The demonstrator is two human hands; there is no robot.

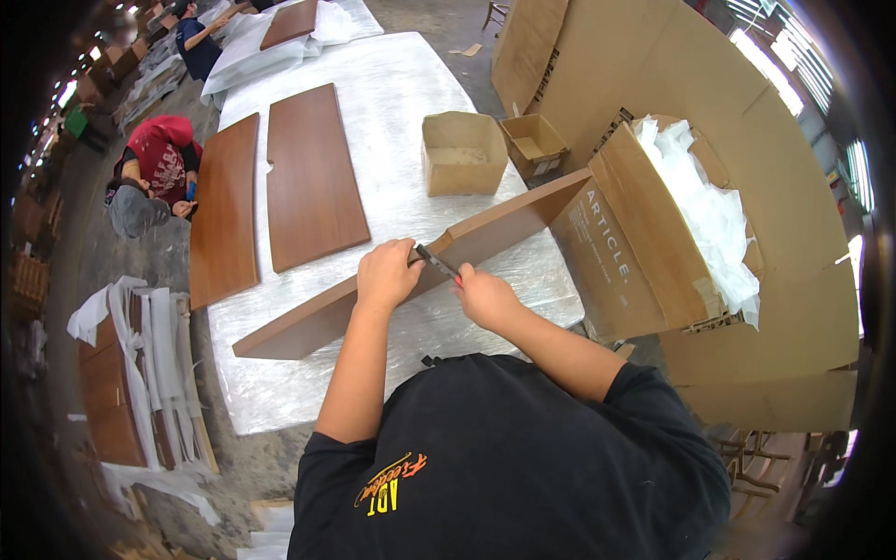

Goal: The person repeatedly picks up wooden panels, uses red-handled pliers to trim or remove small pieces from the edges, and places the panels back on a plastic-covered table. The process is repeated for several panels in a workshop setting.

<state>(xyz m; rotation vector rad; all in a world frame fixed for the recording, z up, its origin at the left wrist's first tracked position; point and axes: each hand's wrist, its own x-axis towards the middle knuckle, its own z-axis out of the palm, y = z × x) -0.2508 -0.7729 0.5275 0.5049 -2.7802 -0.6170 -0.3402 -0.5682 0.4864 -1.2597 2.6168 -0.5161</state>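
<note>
Gripping a tool (439, 261) in right fingers (468, 273); left fingers (407, 245) bent at panel's (513, 220) upper edge, grip unclear. Panel stands on edge beneath both, long axis near-left to far-right; left nearer tool tip.

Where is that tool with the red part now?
In the head view, the tool is near the middle, gripped in the right hand, its far end beside the left hand, above the wooden panel.

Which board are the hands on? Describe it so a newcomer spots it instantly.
Find the large plastic-wrapped table. Two brown panels lie flat toward its left side; nearer the person, another brown board slants across it by both hands. Unlike those two, it stands on edge, with the right hand holding a small red-handled tool at it.
</note>
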